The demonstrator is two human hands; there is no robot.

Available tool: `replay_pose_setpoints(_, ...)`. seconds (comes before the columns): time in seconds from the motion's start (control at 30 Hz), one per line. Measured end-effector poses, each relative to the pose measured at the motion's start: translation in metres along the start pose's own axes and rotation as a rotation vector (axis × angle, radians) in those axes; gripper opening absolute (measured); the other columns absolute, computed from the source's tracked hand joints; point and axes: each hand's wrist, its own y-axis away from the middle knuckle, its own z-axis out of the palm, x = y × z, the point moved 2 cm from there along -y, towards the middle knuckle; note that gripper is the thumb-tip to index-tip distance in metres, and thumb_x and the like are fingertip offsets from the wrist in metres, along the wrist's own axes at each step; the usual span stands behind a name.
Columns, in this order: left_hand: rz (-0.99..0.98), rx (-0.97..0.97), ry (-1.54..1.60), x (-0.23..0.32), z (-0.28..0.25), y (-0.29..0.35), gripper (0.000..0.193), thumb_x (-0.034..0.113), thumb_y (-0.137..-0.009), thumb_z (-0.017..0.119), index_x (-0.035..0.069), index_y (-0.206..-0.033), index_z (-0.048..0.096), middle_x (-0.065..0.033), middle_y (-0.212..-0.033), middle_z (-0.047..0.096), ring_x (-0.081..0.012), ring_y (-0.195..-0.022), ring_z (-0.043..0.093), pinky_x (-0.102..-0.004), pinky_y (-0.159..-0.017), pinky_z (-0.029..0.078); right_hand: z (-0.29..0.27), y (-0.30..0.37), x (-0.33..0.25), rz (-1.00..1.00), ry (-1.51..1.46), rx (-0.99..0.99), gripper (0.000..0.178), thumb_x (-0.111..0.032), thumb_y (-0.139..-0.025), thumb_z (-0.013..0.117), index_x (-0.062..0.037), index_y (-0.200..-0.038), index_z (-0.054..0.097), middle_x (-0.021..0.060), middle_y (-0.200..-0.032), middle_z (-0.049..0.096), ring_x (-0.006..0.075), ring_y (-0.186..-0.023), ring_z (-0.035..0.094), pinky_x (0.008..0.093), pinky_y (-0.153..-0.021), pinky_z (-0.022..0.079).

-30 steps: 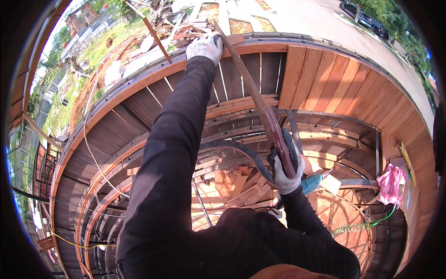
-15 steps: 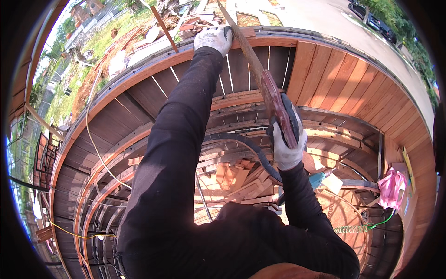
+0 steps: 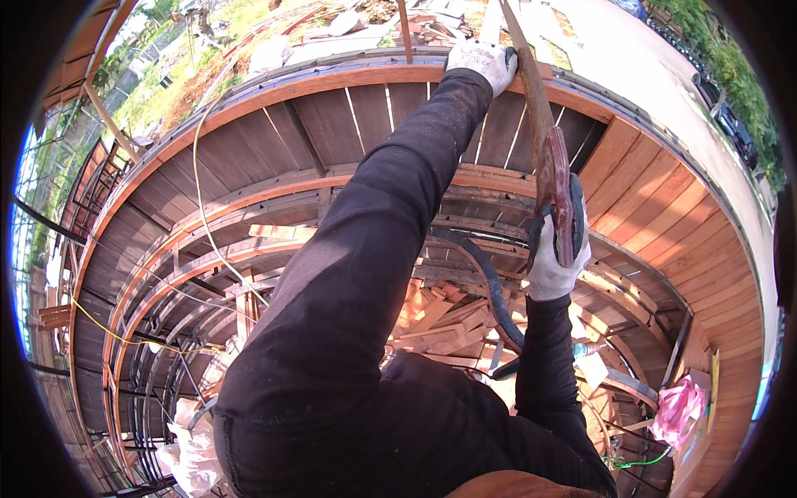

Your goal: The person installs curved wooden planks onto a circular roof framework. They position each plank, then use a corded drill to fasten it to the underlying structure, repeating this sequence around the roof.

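My right hand (image 3: 560, 253), in a white glove with dark grip patches, is closed around the red-brown handle of a handsaw (image 3: 531, 108). The long, rust-toned blade points up and away, crossing the curved wooden rail (image 3: 365, 76) at the far side. Just left of the blade, my gloved left hand (image 3: 484, 63) is wrapped over that rail, its fingertips partly hidden. A short reddish piece of wood (image 3: 545, 71) shows on the rail right of the blade. Both my arms wear dark sleeves.
Reddish planks (image 3: 656, 191) cover the rim at right; dark boards (image 3: 249, 141) line the left. Cut wood pieces (image 3: 448, 319) lie below, beside a dark curved tube (image 3: 486, 274). A pink plastic bag (image 3: 679, 412) hangs at right. A pale cable (image 3: 199, 183) runs down the left.
The view has shifted left, so both hands, the saw and the rail appear farther right. The left hand stays on the rail; the right keeps hold of the saw.
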Motion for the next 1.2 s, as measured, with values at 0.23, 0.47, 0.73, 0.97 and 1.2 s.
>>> replay_pose_setpoints(0.23,-0.006,-0.040,-0.010,0.003,0.001,-0.004,0.041,0.039,-0.096,0.037,0.015,-0.106,0.068,-0.0121,-0.099,0.070,-0.0287,-0.099,0.065,-0.0432,-0.087,0.049,-0.008,-0.011,-0.014,0.116,-0.168,-0.044,0.051,-0.001,-0.084,0.058,0.0033,-0.133,0.049,0.0177,-0.118,0.064,0.0229,-0.095,0.067,0.0322,-0.084,0.051)
replay_pose_setpoints(0.47,0.019,-0.085,-0.056,0.004,0.003,-0.007,0.042,0.039,-0.096,0.036,0.013,-0.104,0.068,-0.0122,-0.104,0.069,-0.0291,-0.101,0.064,-0.0422,-0.090,0.047,0.002,-0.025,-0.012,0.004,-0.121,-0.043,0.054,0.002,-0.081,0.061,0.0025,-0.133,0.048,0.0203,-0.128,0.059,0.0268,-0.110,0.063,0.0327,-0.091,0.049)
replay_pose_setpoints(0.73,0.041,-0.052,-0.058,0.003,0.001,-0.007,0.040,0.039,-0.096,0.038,0.014,-0.106,0.068,-0.0127,-0.105,0.068,-0.0309,-0.101,0.063,-0.0432,-0.091,0.046,0.011,-0.036,-0.007,0.079,-0.118,-0.068,0.057,0.002,-0.082,0.063,0.0016,-0.136,0.044,0.0188,-0.116,0.064,0.0245,-0.096,0.068,0.0307,-0.079,0.053)
replay_pose_setpoints(0.97,0.044,-0.105,-0.075,0.008,-0.003,-0.004,0.039,0.038,-0.096,0.037,0.016,-0.109,0.067,-0.0140,-0.107,0.068,-0.0313,-0.106,0.061,-0.0432,-0.094,0.044,0.035,-0.031,0.018,0.074,-0.235,-0.059,0.059,0.000,-0.083,0.065,0.0000,-0.137,0.042,0.0195,-0.128,0.058,0.0278,-0.110,0.064,0.0329,-0.089,0.050)
replay_pose_setpoints(1.2,0.038,-0.063,-0.116,0.002,0.005,-0.006,0.044,0.041,-0.096,0.038,0.011,-0.115,0.065,-0.0133,-0.114,0.066,-0.0306,-0.110,0.059,-0.0419,-0.098,0.042,0.050,-0.029,0.036,-0.058,-0.174,-0.002,0.061,-0.003,-0.080,0.066,-0.0005,-0.137,0.043,0.0194,-0.117,0.063,0.0290,-0.093,0.069,0.0317,-0.077,0.054)
